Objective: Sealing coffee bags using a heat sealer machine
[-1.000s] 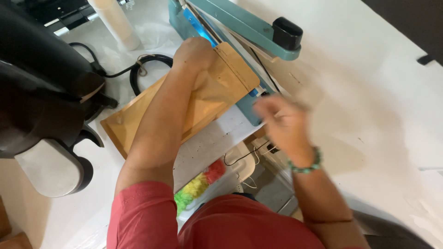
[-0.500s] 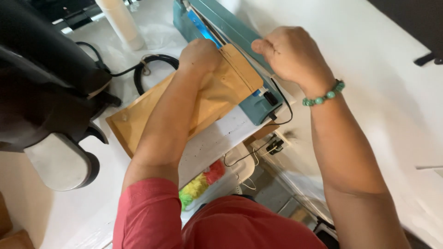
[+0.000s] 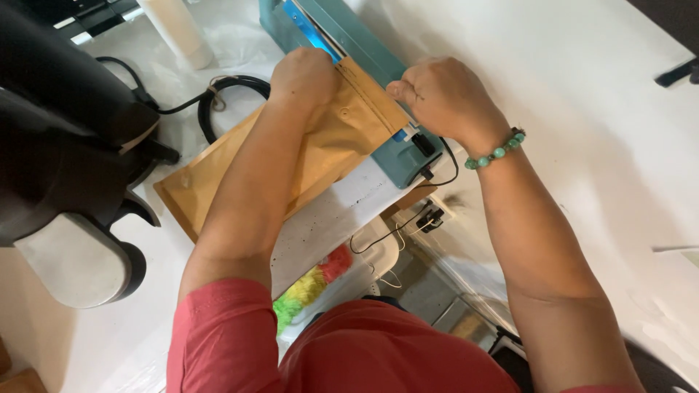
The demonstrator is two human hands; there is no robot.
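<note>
**Right hand settles onto the sealer bar**

Since a moment ago the right hand (image 3: 440, 98) has dropped from the raised teal arm and now presses, curled into a loose fist, on the heat sealer (image 3: 393, 156) at upper centre. Its forearm runs down to the lower right, a green bead bracelet (image 3: 495, 153) at the wrist. Left hand (image 3: 306, 76) lies knuckles-up, fingers closed down on the brown paper pouch (image 3: 335, 145), whose top edge sits in the sealer. A black cable (image 3: 218, 94) coils at upper left.
</note>
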